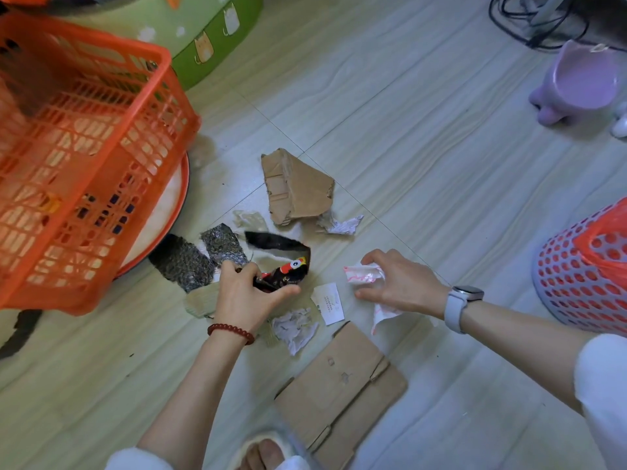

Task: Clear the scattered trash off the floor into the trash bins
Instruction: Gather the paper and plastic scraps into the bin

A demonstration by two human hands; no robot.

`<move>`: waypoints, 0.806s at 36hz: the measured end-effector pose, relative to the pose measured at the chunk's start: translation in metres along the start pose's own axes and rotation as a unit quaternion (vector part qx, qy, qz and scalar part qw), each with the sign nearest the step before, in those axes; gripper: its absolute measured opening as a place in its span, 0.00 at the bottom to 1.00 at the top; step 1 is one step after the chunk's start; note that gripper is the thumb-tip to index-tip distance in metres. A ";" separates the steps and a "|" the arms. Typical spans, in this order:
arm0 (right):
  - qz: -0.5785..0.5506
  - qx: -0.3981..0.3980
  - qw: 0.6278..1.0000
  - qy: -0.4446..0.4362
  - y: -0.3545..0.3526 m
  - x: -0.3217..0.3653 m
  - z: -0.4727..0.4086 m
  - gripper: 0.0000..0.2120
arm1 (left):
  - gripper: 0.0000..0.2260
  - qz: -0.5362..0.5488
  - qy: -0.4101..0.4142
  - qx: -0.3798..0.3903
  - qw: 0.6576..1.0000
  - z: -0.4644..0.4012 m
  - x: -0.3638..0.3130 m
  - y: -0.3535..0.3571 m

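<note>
Trash lies scattered on the pale floor. My left hand [246,293] grips a black and red snack wrapper [285,271] in the middle of the pile. My right hand [397,283] is closed around a crumpled white and pink wrapper [363,274]. Between my hands sit a small white card [329,301] and crumpled paper [295,329]. A torn cardboard piece [295,188] lies farther away, and a flat cardboard sheet [342,391] lies near my foot. Silver-black foil wrappers [203,256] lie to the left. A lilac perforated bin with a red liner [590,269] stands at the right.
An orange plastic basket [84,157] sits at the left on a round white stool. A green cat-print tub [217,39] is behind it. A purple footed bowl [576,83] and black cables [529,18] are at the far right. My slippered foot [268,452] is at the bottom.
</note>
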State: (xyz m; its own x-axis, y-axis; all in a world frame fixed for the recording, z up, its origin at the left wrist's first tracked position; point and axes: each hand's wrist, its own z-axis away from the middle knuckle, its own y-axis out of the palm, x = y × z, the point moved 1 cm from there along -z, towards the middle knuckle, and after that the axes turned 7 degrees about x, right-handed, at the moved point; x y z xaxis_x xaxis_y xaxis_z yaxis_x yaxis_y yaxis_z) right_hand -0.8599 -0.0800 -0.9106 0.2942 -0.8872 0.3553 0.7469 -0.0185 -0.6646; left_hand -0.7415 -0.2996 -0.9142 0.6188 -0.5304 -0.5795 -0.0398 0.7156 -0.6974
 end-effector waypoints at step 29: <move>0.122 -0.015 0.985 -0.121 0.044 0.034 -0.034 0.17 | 0.11 0.070 0.065 -0.095 0.991 0.008 0.012 -0.036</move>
State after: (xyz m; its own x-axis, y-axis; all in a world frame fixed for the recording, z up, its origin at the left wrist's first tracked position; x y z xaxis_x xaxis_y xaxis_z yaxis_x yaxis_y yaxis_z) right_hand -0.8372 -0.1270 -0.9501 0.5988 -0.7310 0.3272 0.6201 0.1646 -0.7670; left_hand -0.7262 -0.3282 -0.8929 0.4905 -0.4949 -0.7173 -0.2726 0.6947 -0.6657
